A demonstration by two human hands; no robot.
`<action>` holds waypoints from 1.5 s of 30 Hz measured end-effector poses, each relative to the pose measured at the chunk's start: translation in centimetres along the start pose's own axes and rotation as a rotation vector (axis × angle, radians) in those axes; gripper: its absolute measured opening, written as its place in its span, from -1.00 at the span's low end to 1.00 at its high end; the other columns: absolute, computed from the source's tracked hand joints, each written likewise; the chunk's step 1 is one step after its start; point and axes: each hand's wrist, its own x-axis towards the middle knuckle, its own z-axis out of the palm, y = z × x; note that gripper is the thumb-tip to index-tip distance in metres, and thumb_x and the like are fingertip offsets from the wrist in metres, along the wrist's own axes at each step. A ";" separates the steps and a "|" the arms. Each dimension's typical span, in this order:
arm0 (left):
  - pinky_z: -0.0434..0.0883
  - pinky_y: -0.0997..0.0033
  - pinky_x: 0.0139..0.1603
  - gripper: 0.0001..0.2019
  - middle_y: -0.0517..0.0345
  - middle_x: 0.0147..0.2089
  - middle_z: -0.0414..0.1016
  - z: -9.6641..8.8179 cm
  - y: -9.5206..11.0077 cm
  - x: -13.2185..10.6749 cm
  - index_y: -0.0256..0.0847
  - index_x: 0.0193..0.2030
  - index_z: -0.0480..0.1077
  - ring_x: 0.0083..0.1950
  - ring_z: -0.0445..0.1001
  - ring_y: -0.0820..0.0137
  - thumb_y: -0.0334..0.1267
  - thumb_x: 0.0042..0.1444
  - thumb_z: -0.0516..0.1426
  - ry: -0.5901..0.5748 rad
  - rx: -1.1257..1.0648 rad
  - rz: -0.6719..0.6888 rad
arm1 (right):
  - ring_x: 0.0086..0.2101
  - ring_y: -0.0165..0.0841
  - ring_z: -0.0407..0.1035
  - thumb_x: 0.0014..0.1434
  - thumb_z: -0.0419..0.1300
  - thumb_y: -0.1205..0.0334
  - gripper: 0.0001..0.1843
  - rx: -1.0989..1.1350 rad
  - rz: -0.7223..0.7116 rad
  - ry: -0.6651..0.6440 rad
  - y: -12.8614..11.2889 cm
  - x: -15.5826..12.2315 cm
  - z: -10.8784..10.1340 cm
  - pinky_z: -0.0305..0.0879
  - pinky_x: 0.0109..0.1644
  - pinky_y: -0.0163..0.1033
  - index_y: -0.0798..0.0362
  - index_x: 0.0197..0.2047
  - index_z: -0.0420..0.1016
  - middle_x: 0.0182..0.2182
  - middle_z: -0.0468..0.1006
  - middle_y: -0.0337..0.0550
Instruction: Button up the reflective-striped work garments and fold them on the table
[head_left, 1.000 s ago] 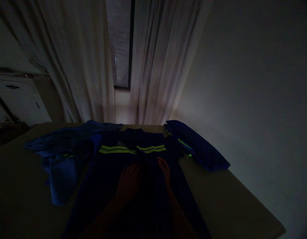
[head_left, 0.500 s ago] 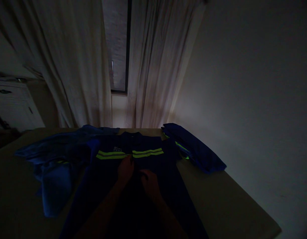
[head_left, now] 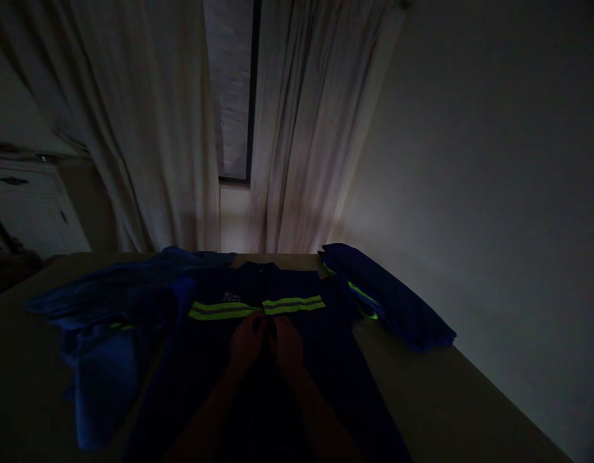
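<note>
A dark blue work garment (head_left: 326, 360) with yellow-green reflective bands across the chest lies flat in front of me, collar at the far end. My left hand (head_left: 247, 337) and my right hand (head_left: 285, 339) meet at its front opening, just below the chest bands. Fingers of both hands are closed in a pinch on the fabric edges there. The dim light hides the fingertips, so a button or fastener between them cannot be made out.
Crumpled lighter blue clothing (head_left: 107, 360) lies to the left. A folded dark blue garment with a reflective strip (head_left: 393, 296) rests at the right, near the wall (head_left: 494, 225). Curtains (head_left: 166, 128) hang behind the bed-like surface (head_left: 422, 399); a white cabinet (head_left: 31, 199) stands far left.
My right hand has moved up and left to meet my left hand at the front opening. The left hand has shifted slightly down and right. The view has shifted a little.
</note>
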 end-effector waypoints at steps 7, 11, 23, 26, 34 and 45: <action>0.39 0.28 0.06 -0.71 -0.01 0.06 0.64 0.2 -0.2 0.1 -0.14 0.00 0.49 0.06 0.58 0.20 -0.17 0.39 -0.03 -0.002 0.018 -0.003 | -0.13 -0.31 0.47 0.39 0.01 0.29 -0.72 0.253 0.020 0.118 1.1 0.0 0.3 0.35 0.01 -0.25 -0.02 -0.07 0.57 -0.10 0.55 -0.10; 0.39 0.28 0.05 -0.70 -0.03 0.03 0.63 0.2 -0.2 0.2 -0.16 -0.01 0.47 0.04 0.58 0.22 -0.17 0.41 -0.06 -0.001 0.019 -0.009 | -0.12 -0.31 0.45 0.33 -0.01 0.40 -0.64 0.293 0.060 0.179 1.3 0.2 0.4 0.38 0.04 -0.23 -0.01 -0.08 0.60 -0.09 0.48 -0.07; 0.44 0.30 0.02 -0.73 0.02 -0.03 0.68 0.2 -0.9 0.3 -0.13 -0.09 0.53 -0.01 0.62 0.22 -0.12 0.35 0.03 0.017 -0.043 0.029 | -0.09 -0.30 0.49 0.34 0.19 0.23 -0.83 0.213 -0.008 0.101 0.5 -0.2 0.0 0.38 0.04 -0.25 -0.08 -0.06 0.59 -0.06 0.53 -0.13; 0.46 0.27 0.01 -0.74 0.02 -0.06 0.68 0.4 -1.3 0.6 -0.13 -0.12 0.54 -0.03 0.62 0.21 -0.11 0.30 0.05 0.041 -0.079 0.066 | -0.11 -0.30 0.49 0.33 0.18 0.28 -0.81 0.220 -0.005 0.108 0.5 -0.2 0.0 0.38 0.03 -0.25 -0.04 -0.06 0.60 -0.07 0.54 -0.11; 0.46 0.18 0.11 -0.71 0.00 -0.09 0.63 0.7 -1.5 0.7 -0.15 -0.18 0.51 0.00 0.58 0.20 -0.04 0.21 0.06 0.111 -0.188 0.189 | -0.14 -0.27 0.50 0.27 0.24 0.27 -0.87 0.318 0.004 0.157 1.2 0.2 0.3 0.40 0.00 -0.22 0.01 -0.14 0.61 -0.15 0.55 -0.08; 0.49 0.18 0.01 -0.68 0.06 -0.13 0.68 0.7 -1.5 0.6 -0.12 -0.15 0.53 -0.08 0.63 0.18 0.02 0.24 0.06 0.067 -0.232 0.165 | -0.13 -0.26 0.49 0.26 0.25 0.27 -0.87 0.240 0.047 0.159 0.6 -0.1 0.0 0.38 0.00 -0.22 0.02 -0.12 0.58 -0.11 0.53 -0.09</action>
